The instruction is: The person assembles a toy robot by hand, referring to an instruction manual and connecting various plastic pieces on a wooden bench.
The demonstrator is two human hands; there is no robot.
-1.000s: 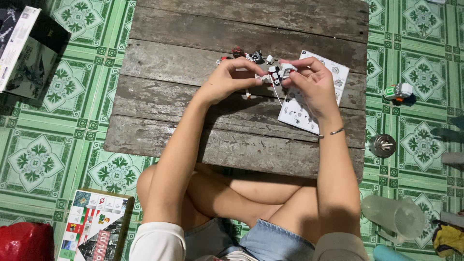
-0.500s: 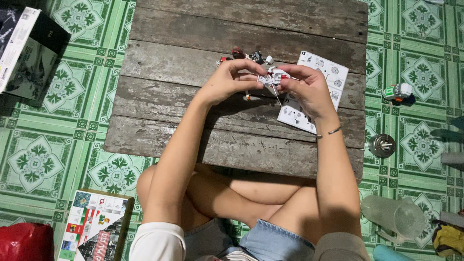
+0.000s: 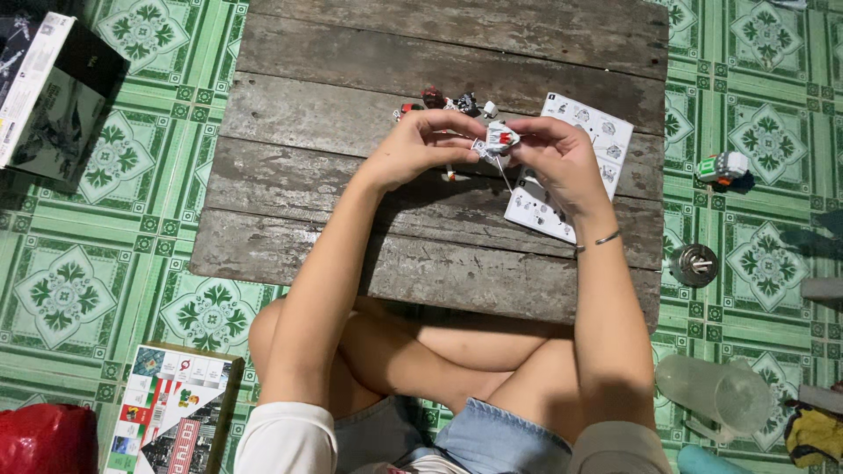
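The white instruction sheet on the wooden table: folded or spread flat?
Spread flat: the white instruction sheet lies open on the wooden table, partly under the right hand.

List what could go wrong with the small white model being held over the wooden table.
1. Both hands, left hand and right hand, pinch the small white model in the air above the table; a slip might drop it or shed bits.
2. Loose small pieces lie just behind the hands and might get knocked between the planks.
3. The right wrist covers part of the instruction sheet, so a step may be misread.
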